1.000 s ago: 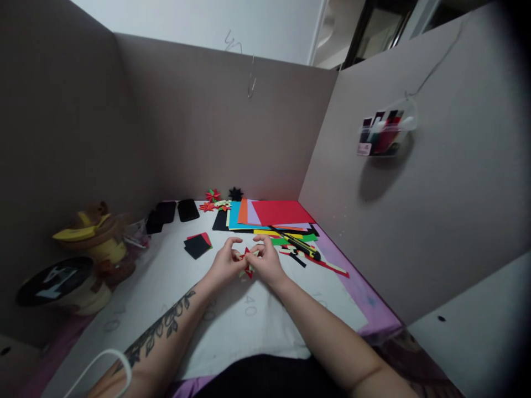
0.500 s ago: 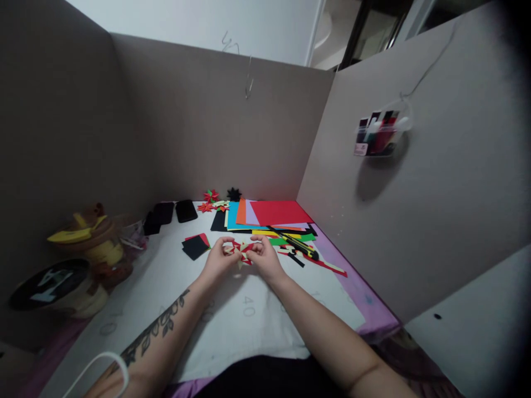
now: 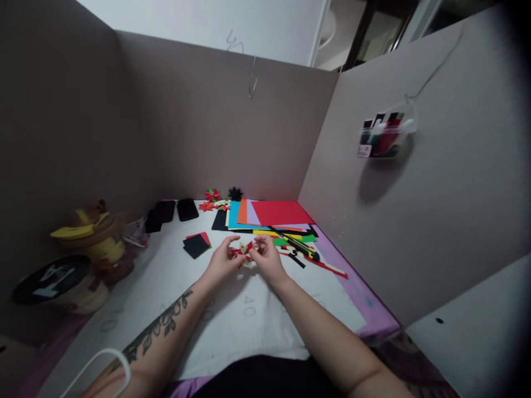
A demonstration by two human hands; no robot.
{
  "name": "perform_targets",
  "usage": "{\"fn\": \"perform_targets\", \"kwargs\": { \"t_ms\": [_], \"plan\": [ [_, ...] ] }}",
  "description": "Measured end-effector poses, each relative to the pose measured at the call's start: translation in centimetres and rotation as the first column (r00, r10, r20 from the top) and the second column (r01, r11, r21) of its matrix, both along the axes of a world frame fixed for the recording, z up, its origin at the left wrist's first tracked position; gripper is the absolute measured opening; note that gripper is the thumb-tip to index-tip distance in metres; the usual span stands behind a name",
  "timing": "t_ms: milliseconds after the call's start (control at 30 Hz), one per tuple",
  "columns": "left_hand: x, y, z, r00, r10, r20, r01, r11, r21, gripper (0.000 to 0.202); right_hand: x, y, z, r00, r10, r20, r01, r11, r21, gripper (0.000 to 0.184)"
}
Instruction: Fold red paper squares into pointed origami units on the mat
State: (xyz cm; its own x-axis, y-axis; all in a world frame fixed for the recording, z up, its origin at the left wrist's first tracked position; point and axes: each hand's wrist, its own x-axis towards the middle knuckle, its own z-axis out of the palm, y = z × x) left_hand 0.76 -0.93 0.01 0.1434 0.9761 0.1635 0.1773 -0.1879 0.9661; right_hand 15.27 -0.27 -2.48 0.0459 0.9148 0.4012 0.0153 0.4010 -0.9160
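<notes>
A red and cream folded paper star (image 3: pixel 248 252) is held between both hands, just above the white table cover. My left hand (image 3: pixel 224 258) pinches its left side, thumb in front and fingers behind. On the opposite side my right hand (image 3: pixel 267 260) grips it with thumb and curled fingers. The fingertips partly hide the star's edges. Left of my left hand lie small black and red paper squares (image 3: pixel 197 245). Close to my right hand is a black and yellow utility knife (image 3: pixel 299 245), resting among paper strips.
Coloured paper sheets (image 3: pixel 282 213) are stacked at the back right. Behind my hands sit several finished paper stars (image 3: pixel 212 195) and a black star (image 3: pixel 235 193). Pots (image 3: pixel 89 235) line the left side. Grey panels (image 3: pixel 215 121) enclose the table, and a plastic container (image 3: pixel 382 135) hangs on the right one.
The star has turned slightly between my fingers, and its cream points show in different places. My left fingers have shifted a little on it. The whole view has moved slightly.
</notes>
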Motion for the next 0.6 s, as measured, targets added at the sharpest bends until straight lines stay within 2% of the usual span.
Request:
{"fn": "perform_targets", "kwargs": {
  "t_ms": [167, 467, 600],
  "plan": [
    [-0.07, -0.01, -0.4, 0.997, 0.028, -0.065, -0.024, 0.998, 0.055, 0.05, 0.03, -0.64, 0.44, 0.958, -0.124, 0.257, 0.064, 0.971, 0.229, 0.016],
    [-0.24, 0.12, -0.79, 0.996, 0.054, -0.075, -0.048, 0.995, 0.088, 0.053, 0.36, -0.76, 0.4, 0.921, -0.17, 0.35, 0.045, 0.94, 0.339, 0.012],
    [-0.31, 0.24, -0.95, 0.989, 0.067, -0.128, -0.05, 0.99, 0.131, 0.051, 0.42, -0.67, 0.22, 0.91, -0.197, 0.366, 0.059, 0.933, 0.356, 0.012]
  ]
}}
